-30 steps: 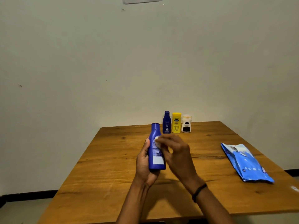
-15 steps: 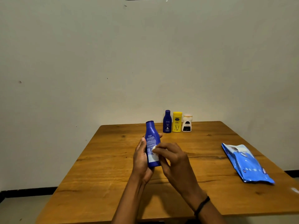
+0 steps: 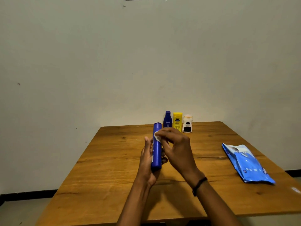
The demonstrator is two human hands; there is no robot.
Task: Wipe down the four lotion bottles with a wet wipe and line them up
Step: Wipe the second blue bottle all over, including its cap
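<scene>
My left hand (image 3: 147, 162) grips a tall blue lotion bottle (image 3: 156, 152) upright above the middle of the wooden table (image 3: 105, 168). My right hand (image 3: 176, 147) pinches a small white wet wipe (image 3: 157, 137) against the bottle's upper part, just below the cap. Three more bottles stand in a row at the table's far edge: a small blue bottle (image 3: 167, 119), a yellow bottle (image 3: 177, 120) and a white bottle (image 3: 187, 123) with a dark label.
A blue pack of wet wipes (image 3: 247, 163) lies flat near the table's right edge. A plain wall stands right behind the far edge. A dark band sits on my right wrist (image 3: 199, 185).
The bottle has turned in my left hand, so its narrow side faces me now. My right hand has slid the wipe up from the label toward the cap.
</scene>
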